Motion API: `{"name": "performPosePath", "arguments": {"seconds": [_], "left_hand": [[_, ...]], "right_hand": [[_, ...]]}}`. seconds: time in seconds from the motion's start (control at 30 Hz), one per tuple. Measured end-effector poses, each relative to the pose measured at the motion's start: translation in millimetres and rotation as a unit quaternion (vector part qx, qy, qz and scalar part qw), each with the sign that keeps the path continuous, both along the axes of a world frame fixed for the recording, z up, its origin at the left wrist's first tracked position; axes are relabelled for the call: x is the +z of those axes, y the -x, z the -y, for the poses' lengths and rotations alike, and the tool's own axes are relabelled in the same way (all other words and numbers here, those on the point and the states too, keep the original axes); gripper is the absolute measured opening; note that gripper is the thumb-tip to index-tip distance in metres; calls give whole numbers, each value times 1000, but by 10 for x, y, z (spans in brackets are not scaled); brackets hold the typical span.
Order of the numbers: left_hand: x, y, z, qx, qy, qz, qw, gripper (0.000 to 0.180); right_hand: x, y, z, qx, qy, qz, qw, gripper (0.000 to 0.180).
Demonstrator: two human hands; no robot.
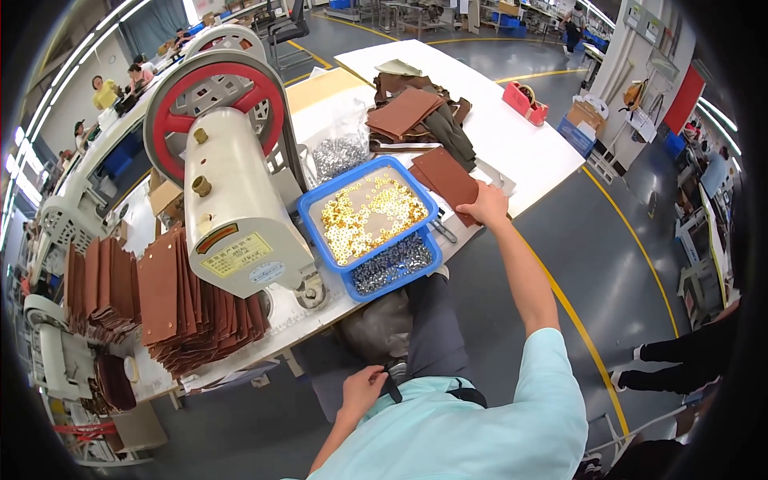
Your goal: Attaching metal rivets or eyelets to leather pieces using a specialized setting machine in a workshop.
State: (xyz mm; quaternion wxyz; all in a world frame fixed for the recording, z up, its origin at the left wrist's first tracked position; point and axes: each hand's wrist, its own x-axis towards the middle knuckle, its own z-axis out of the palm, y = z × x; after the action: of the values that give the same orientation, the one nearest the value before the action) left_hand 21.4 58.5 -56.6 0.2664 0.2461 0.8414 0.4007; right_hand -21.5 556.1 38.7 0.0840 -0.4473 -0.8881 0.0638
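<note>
My right hand (488, 205) reaches out to the right side of the white table and grips the edge of a flat brown leather piece (445, 181), thumb on the near side. Down by my lap, my left hand (364, 390) is closed, its fingers curled beside a dark strap-like thing; what they hold is too small to tell. Between the press and the leather sits a blue tray of gold-coloured rings (430, 210). Below it, partly covered, is another blue tray (437, 268) with silvery metal parts. A cream press machine (240, 192) with a red flywheel stands to the left.
Stacked brown leather pieces (188, 308) with holes lie left of the press. A clear bag of metal parts (340, 152) rests behind the trays. Farther back are a heap of leather and dark cloth (428, 108) and a red tape dispenser (524, 104).
</note>
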Motion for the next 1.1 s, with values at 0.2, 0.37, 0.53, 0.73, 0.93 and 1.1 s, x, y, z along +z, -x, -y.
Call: {"name": "performPosePath", "arguments": {"seconds": [0.2, 0.37, 0.53, 0.73, 0.93, 1.1], "left_hand": [[-24, 29, 131, -7, 21, -17, 1000, 26], [97, 150, 202, -13, 55, -39, 998, 26], [53, 161, 158, -24, 53, -41, 997, 27], [94, 159, 41, -41, 49, -38, 997, 27], [155, 214, -66, -52, 33, -40, 997, 27], [547, 392, -422, -80, -56, 3, 995, 28]], "right_hand": [[105, 76, 35, -17, 25, -7, 1000, 89], [-54, -66, 101, 123, -20, -4, 992, 91], [-360, -86, 91, 118, -39, -12, 992, 71], [-543, -10, 224, 172, -228, 33, 958, 46], [-31, -82, -89, 77, -195, -134, 969, 17], [676, -633, 526, 52, -125, -438, 889, 21]]}}
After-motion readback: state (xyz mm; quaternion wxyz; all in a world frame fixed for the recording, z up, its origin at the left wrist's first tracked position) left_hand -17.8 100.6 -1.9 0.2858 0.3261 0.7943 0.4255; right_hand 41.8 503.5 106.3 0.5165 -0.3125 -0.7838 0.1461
